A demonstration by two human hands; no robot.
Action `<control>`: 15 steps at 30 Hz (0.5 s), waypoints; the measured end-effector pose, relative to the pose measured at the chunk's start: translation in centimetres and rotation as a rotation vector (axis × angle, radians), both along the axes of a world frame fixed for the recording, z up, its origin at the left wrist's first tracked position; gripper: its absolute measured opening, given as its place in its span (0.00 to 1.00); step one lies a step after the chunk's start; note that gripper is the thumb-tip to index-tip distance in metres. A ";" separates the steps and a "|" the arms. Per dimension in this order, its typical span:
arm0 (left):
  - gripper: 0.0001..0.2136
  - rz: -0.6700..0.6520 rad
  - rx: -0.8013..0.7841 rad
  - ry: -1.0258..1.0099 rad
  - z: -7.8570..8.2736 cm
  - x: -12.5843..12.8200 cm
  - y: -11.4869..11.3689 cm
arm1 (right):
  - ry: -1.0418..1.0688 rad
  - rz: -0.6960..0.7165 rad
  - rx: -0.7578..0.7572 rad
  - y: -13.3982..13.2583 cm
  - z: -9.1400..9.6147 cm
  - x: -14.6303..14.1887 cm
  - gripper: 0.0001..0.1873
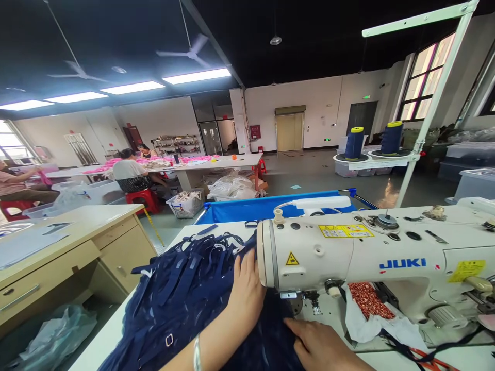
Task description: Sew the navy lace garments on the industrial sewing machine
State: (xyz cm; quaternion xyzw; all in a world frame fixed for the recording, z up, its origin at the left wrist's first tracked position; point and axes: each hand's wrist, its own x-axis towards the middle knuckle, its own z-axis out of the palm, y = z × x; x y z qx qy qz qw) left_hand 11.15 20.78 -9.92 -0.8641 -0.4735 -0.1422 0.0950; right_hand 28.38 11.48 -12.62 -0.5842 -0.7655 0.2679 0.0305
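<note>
A pile of navy blue garments with narrow straps (185, 278) covers the left side of the sewing machine table and spills toward me. One strap carries a pale metal slider (169, 340). My left hand (247, 291), with a light bracelet at the wrist, lies on the pile against the machine head, fingers stretched out. Lower right, my right hand (319, 342) has its fingers bent onto the edge of a navy garment (276, 330) in front of the needle area; its fingertips are partly hidden. The white JUKI sewing machine (309, 252) stands beside both hands, its presser foot (315, 301) above the right one.
A white cloth with copper-coloured bits (371, 301) lies under the machine arm. Navy thread cones (355, 143) stand on a rack behind. Beyond the table is a blue fabric bin (247, 207); a wooden desk (112, 226) stands left. Several people sit around farther tables.
</note>
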 end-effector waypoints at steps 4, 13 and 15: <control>0.16 -0.139 -0.429 0.060 -0.1 -1.0 -3.3 | 0.191 -0.024 0.028 0.5 -0.1 1.5 0.22; 0.23 -0.627 -0.610 -0.032 -0.1 -3.6 0.6 | 0.132 -0.323 0.330 3.8 -5.2 4.7 0.23; 0.21 -0.657 -0.642 -0.040 0.0 -3.8 0.7 | 0.061 -0.281 0.351 3.7 -6.2 3.6 0.19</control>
